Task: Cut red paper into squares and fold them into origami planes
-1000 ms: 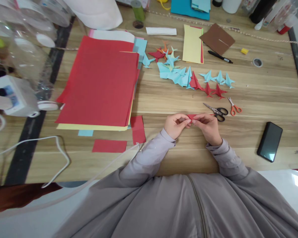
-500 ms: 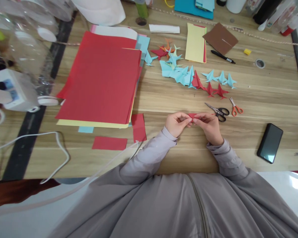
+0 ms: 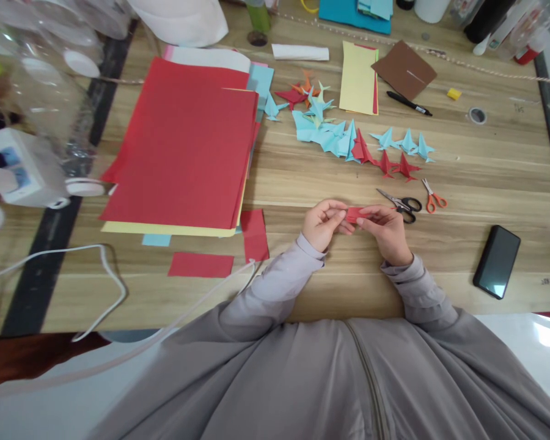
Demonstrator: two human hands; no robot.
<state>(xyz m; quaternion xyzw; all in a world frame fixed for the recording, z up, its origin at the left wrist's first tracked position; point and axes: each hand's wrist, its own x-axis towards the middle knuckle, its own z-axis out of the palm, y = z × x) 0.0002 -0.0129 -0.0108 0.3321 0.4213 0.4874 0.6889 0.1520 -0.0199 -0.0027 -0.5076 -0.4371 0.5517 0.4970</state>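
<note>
Between both hands, just above the table (image 3: 311, 189), is a small folded piece of red paper (image 3: 356, 214). My left hand (image 3: 323, 225) pinches its left end between thumb and fingers. My right hand (image 3: 385, 231) pinches the right end, partly covering it. Black-handled scissors (image 3: 403, 205) lie just beyond my right hand, with smaller orange-handled scissors (image 3: 433, 197) beside them. Farther back stand folded red paper birds (image 3: 387, 164) and blue paper birds (image 3: 407, 142), some bunched together on the left. Two red paper strips (image 3: 200, 264) lie to the left of my left hand.
A stack of large red sheets (image 3: 178, 146) covers the left side. A black phone (image 3: 497, 261) lies at the right. Yellow paper (image 3: 358, 78), a brown square (image 3: 406, 70), a pen (image 3: 409, 103) and a tape roll (image 3: 477, 116) are at the back. A white cable (image 3: 114, 275) crosses the left front.
The red paper has turned in my fingers, so more of its flat face shows. My fingertips have spread a little apart along it. The objects on the table stay where they were.
</note>
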